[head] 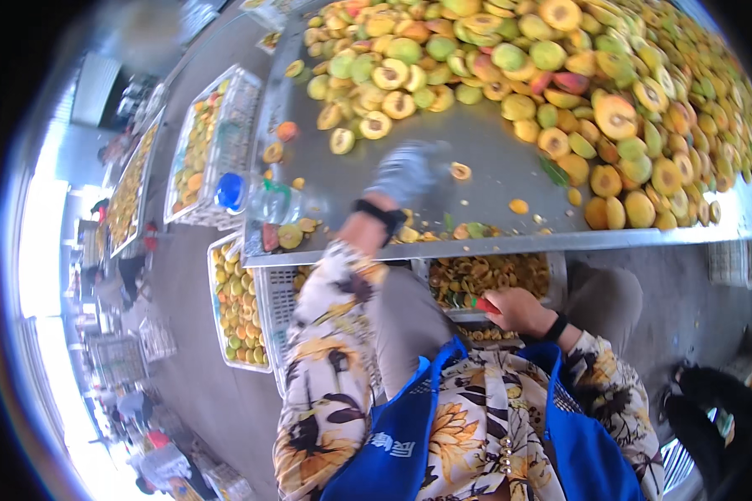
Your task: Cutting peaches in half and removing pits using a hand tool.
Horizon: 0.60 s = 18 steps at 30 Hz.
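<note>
My left hand (410, 170), in a pale blue-grey glove, reaches over the metal table (495, 141). It is motion-blurred, so its fingers and anything in them cannot be made out. Just right of it lies a small halved fruit (460, 170). Down in front of my lap, my right hand (517, 311) grips a red handle (487, 305), seemingly of a small knife whose blade I cannot see clearly. Beyond both hands spreads a large heap of halved yellow-green peaches (526, 56), many with cut faces showing.
A clear plastic bottle with a blue cap (230, 191) lies at the table's left edge. Beneath the table, a crate (558, 275) holds fruit scraps. White crates of fruit (213, 144) stand on the left floor, one full of peaches (241, 307). Other people work farther left.
</note>
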Available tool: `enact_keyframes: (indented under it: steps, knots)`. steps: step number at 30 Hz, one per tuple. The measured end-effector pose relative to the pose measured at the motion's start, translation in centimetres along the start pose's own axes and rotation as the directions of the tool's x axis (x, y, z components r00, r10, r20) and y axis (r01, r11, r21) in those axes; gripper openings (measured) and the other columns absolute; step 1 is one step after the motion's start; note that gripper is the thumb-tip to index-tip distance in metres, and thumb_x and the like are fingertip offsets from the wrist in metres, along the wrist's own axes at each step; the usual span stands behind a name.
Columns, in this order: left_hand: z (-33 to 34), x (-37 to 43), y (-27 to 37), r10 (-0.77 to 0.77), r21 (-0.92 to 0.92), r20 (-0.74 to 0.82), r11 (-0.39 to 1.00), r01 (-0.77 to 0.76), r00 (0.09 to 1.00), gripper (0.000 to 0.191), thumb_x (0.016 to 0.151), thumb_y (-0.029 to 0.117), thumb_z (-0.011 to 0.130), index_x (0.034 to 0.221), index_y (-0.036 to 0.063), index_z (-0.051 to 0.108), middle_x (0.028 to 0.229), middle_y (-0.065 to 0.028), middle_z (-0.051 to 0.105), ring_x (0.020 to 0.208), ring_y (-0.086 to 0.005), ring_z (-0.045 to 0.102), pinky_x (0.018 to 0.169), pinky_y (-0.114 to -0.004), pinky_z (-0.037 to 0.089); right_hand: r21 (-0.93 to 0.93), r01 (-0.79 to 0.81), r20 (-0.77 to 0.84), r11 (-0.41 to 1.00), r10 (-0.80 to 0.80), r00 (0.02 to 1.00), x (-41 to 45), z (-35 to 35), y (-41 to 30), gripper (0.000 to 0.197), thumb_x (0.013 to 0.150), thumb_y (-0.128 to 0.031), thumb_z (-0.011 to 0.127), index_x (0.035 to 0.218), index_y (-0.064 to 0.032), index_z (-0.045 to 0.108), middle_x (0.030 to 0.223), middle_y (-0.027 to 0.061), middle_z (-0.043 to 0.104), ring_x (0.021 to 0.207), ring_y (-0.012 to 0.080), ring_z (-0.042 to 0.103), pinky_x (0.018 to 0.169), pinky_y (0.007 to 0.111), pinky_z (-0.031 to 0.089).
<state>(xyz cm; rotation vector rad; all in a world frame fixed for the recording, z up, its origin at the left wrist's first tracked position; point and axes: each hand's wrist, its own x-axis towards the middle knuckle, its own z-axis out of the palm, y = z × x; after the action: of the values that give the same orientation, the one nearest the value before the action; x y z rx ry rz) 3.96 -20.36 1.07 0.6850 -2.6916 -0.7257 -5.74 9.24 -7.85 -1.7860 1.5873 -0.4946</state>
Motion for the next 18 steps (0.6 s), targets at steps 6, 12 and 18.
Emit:
enact_keyframes:
  steps: [6, 12, 18]
  knots:
    - [7.6, 5.8, 2.6, -0.243, 0.428, 0.29, 0.898, 0.101, 0.926, 0.023, 0.073, 0.013, 0.062, 0.095, 0.0099, 0.064, 0.089, -0.0175, 0.064, 0.086, -0.0332, 0.062, 0.073, -0.039, 0.05, -0.005, -0.031, 0.021, 1.0, 0.031, 0.999, -0.4, 0.5, 1.2, 0.024, 0.075, -0.022, 0.062, 0.088, -0.0036, 0.053, 0.075, 0.02, 0.06, 0.07, 0.0381, 0.059, 0.062, 0.046, 0.046]
    - [2.5, -2.0, 7.1, 0.044, -0.145, 0.175, 0.989, -0.019, 0.984, 0.018, 0.069, 0.012, 0.063, 0.087, 0.0084, 0.062, 0.078, -0.0141, 0.063, 0.072, -0.0306, 0.061, 0.066, -0.039, 0.05, -0.033, -0.102, 0.034, 0.994, 0.103, 0.994, -0.7, 0.5, 1.6, 0.023, 0.074, -0.022, 0.062, 0.083, -0.0033, 0.052, 0.072, 0.02, 0.06, 0.07, 0.0386, 0.059, 0.062, 0.048, 0.045]
    - [2.3, -10.6, 10.5, 0.129, -0.085, 0.271, 0.99, -0.11, 0.954, 0.042, 0.068, 0.027, 0.072, 0.104, 0.0086, 0.06, 0.101, -0.0163, 0.058, 0.088, -0.0335, 0.058, 0.077, -0.04, 0.048, -0.133, 0.012, 0.077, 0.991, -0.001, 0.997, -1.5, 2.4, 2.2, 0.014, 0.073, -0.015, 0.056, 0.082, -0.0048, 0.055, 0.068, 0.0182, 0.06, 0.067, 0.0384, 0.059, 0.062, 0.048, 0.046]
